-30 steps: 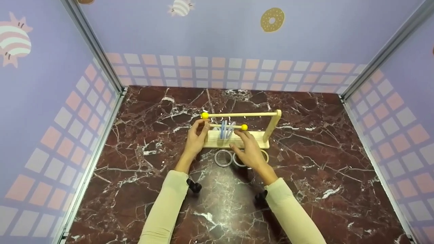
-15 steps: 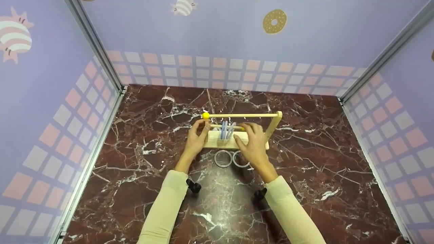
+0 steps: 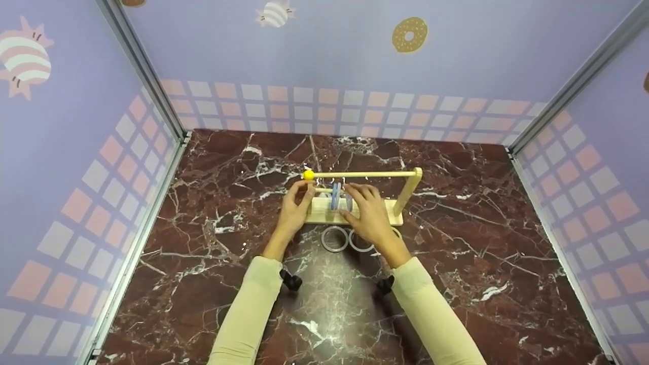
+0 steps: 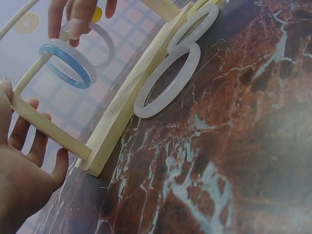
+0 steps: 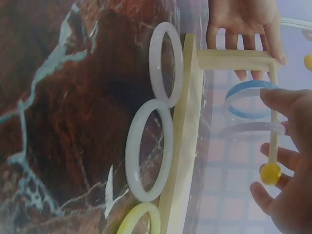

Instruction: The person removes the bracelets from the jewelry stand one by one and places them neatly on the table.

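Observation:
A wooden stand [image 3: 320, 215] has two horizontal rods with yellow ball ends. My left hand [image 3: 292, 210] grips the upright post [image 4: 48, 129] of the lower rod, thumb on one side and fingers behind. Three bangles hang on that rod: a blue bangle [image 5: 243, 87], a clear one against it, and a lilac bangle [image 5: 243, 129] nearer the yellow ball [image 5: 270, 173]. My right hand [image 3: 372, 218] reaches round the rod, pinching the lilac bangle between thumb and fingers. Its thumb tip lies close to the blue and clear pair.
On the marbled table [image 3: 228, 304], a pale lilac bangle [image 5: 155, 63], a white bangle [image 5: 132, 156] and a yellow bangle [image 5: 127, 220] lie in a row along the stand's front. The taller upper rod [image 3: 362, 174] spans behind the hands. Patterned walls enclose the table's back and sides.
My right hand went up to the lower rod's ball end, then moved left along the rod to the bangles. The lilac bangle now stands apart from the other two. My left hand stays on the post.

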Tool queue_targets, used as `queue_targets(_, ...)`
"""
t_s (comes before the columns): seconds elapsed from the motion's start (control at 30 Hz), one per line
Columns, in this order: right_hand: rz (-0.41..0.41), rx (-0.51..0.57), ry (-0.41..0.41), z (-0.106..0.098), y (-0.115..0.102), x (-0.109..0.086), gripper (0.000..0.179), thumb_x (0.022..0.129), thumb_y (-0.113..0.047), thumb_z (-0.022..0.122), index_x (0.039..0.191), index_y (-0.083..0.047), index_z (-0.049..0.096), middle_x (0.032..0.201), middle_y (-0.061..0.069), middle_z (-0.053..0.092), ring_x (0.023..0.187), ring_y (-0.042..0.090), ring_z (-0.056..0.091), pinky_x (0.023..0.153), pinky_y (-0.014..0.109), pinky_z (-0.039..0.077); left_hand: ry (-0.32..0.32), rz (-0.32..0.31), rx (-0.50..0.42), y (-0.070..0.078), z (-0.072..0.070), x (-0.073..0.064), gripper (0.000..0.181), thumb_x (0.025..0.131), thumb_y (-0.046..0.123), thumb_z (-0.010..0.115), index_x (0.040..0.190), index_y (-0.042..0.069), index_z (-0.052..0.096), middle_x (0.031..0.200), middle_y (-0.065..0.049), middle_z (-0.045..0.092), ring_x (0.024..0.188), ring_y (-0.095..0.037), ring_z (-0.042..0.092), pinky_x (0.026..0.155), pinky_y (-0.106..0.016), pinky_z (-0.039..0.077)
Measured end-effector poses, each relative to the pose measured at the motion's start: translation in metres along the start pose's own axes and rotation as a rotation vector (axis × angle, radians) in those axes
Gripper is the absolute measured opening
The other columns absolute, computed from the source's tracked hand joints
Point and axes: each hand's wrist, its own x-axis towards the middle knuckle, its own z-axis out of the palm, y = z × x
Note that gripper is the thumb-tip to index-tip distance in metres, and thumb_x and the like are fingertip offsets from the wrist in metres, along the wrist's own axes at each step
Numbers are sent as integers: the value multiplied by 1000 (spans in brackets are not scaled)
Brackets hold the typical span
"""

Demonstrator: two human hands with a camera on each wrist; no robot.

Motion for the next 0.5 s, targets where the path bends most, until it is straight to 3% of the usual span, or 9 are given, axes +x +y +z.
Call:
queue_targets(0.2,-35,38,0,-4,7,-1,67,89,-15,85,150,-5,59,153,14,56,137,40,49,117,53,38,-10,9,-1,0,0,1,25,108,13,64,129,-1,68,117,-20,70,110,-43,65,93,-28,50)
queue_targets(0.37,-54,44,-19,-7,9,0,65,91,-12,83,150,-4,58,154,15,55,138,39,49,118,52,37,5,26,4,0,2,1,27,108,10,62,130,-6,66,121,-28,69,103,-24,67,89,-25,50)
queue_targets(0.5,-61,62,-27,-7,10,0,64,90,-8,83,149,0,58,152,19,56,137,41,49,118,52,37,22,27,16,9,4,-2,28,108,7,61,129,-11,65,119,-29,69,100,-16,66,88,-24,49)
